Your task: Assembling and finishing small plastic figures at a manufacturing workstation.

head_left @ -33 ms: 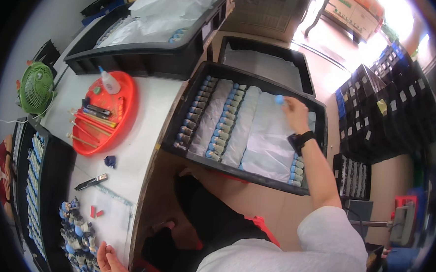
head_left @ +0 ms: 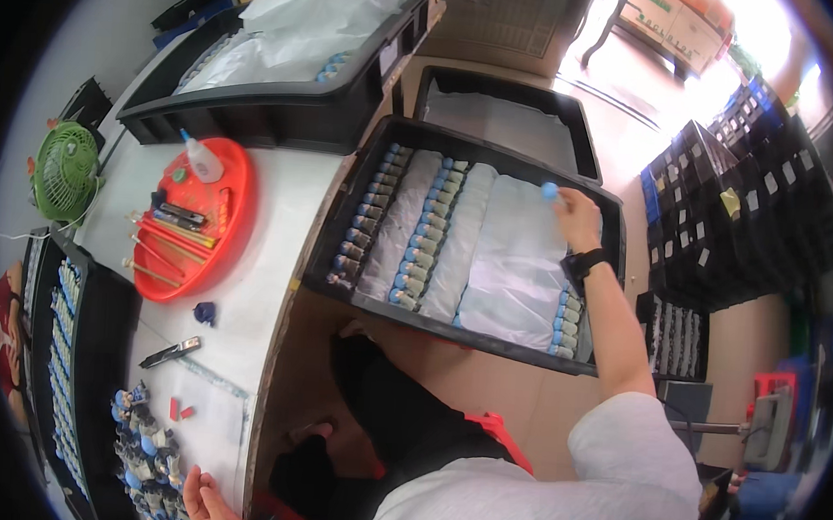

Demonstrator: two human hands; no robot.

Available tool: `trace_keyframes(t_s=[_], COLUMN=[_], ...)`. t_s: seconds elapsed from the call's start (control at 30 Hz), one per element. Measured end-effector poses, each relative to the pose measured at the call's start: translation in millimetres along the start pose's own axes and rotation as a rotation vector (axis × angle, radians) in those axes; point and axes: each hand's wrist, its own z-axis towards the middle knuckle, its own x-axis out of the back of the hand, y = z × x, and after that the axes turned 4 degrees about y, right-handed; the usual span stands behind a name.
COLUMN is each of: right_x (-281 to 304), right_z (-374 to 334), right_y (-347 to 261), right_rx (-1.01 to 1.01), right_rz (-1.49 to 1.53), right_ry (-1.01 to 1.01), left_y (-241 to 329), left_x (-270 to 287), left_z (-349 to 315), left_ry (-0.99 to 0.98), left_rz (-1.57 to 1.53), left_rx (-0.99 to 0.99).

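Over the large black tray (head_left: 450,330), my right hand (head_left: 580,222) is closed on a small figurine with a blue head (head_left: 550,190). Its body is mostly hidden by my fingers. Under it lies a white plastic sheet (head_left: 515,265). Rows of blue-and-grey figurines (head_left: 422,241) run along the tray, with strips of plastic between them, and a short row shows at the right side. At the lower left, my left hand (head_left: 211,503) is open beside a heap of similar figurines (head_left: 147,453) on the white table (head_left: 232,363), its fingers loosely bent and nothing seen in them.
A red round basin (head_left: 237,260) with brushes and a squeeze bottle (head_left: 203,162) stands on the table. A cutter knife (head_left: 170,352) lies nearer. A green fan (head_left: 67,171) is at the left, a filled black crate (head_left: 254,120) behind. Stacked black crates (head_left: 739,211) stand at the right.
My right hand has shifted slightly to the right and down with the figurine still in its fingers. My left hand stays about where it was.
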Motion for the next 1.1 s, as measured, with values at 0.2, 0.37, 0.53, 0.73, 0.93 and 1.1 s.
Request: trace_keyframes(t_s=[0.2, 0.37, 0.53, 0.73, 0.93, 1.1], right_x=[7.6, -13.4, -27.9, -29.8, -29.3, -27.7], right_z=[16.7, 18.3, 17.1, 12.0, 9.1, 12.6], right_y=[117.1, 143.6, 153.5, 160.8, 175.4, 173.0], right_rx=[-0.307, -0.349, -0.356, -0.378, -0.319, -0.241], right_rz=[-0.567, -0.519, -0.461, -0.456, -0.366, -0.388], right_ry=[-0.165, -0.222, -0.250, -0.260, -0.419, -0.349], left_y=[4.4, 5.1, 11.8, -9.6, -17.5, -13.2], left_x=[-9.6, -16.6, -23.6, 3.9, 13.2, 10.5], left_z=[1.8, 0.2, -1.0, 3.3, 5.1, 5.2], left_ry=[0.048, 0.077, 0.089, 0.092, 0.063, 0.057], left_rz=[0.164, 0.149, 0.240, 0.139, 0.048, 0.045], left_rx=[-0.003, -0.012, 0.020, 0.041, 0.071, 0.066])
